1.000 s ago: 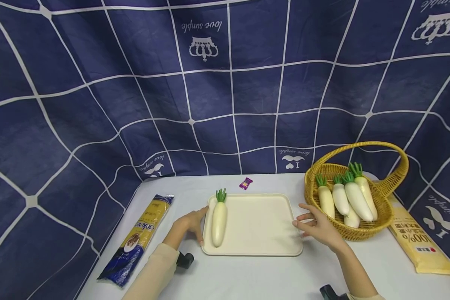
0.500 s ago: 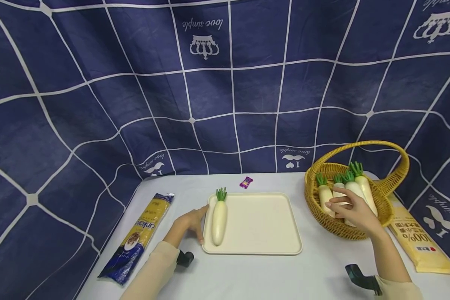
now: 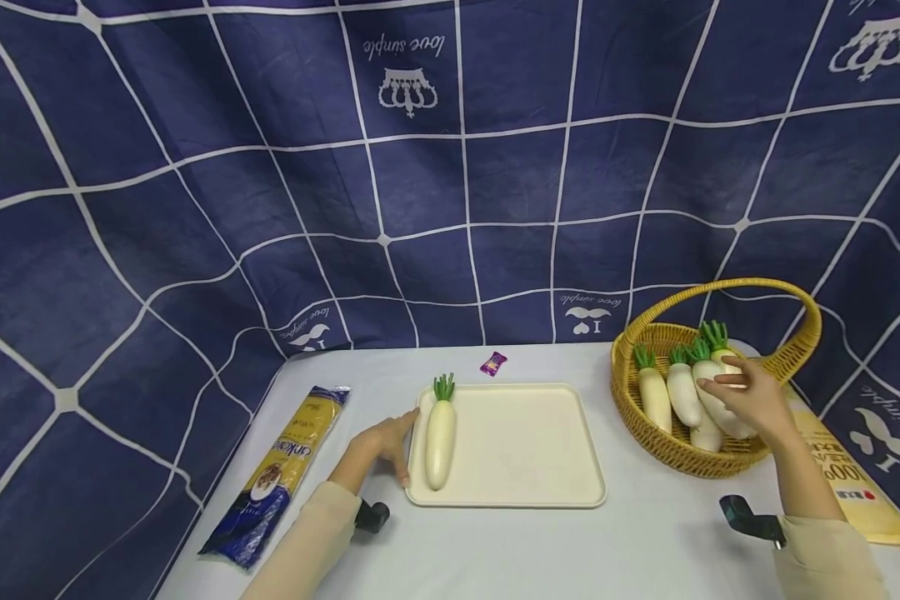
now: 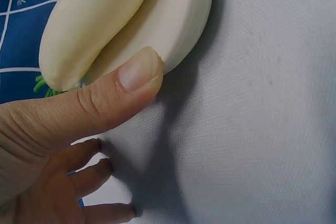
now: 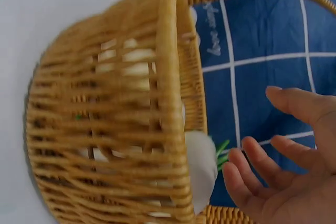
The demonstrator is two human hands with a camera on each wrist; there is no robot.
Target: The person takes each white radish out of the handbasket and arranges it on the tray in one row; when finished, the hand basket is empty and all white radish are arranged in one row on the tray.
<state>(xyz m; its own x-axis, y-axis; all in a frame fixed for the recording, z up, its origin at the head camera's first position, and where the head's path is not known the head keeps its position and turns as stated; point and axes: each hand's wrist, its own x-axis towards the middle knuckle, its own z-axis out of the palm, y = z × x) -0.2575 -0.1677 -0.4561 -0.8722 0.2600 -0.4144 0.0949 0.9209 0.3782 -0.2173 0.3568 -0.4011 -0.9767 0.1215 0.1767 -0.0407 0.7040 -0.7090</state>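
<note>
A cream tray (image 3: 525,450) lies mid-table with one white radish (image 3: 440,442), green top away from me, along its left side. My left hand (image 3: 385,443) is at the tray's left edge; in the left wrist view the thumb (image 4: 139,72) touches or nearly touches the rim, with the other fingers spread over the table. Over the right part of a wicker basket (image 3: 648,437) is my right hand (image 3: 757,404), fingers parted and holding nothing. Several white radishes (image 3: 684,398) sit inside the basket. The right wrist view shows the fingers close to a radish (image 5: 201,169) at the rim.
The basket's tall handle (image 3: 720,285) arches behind the right hand. A yellow packet (image 3: 881,508) lies right of the basket, partly hidden by the arm. At left is a blue and gold pasta bag (image 3: 277,475). A small purple wrapped sweet (image 3: 493,363) lies behind the tray.
My right hand has moved from the tray's right edge rightward over the basket, and further right across the radishes. The left hand has stayed at the tray's left edge.
</note>
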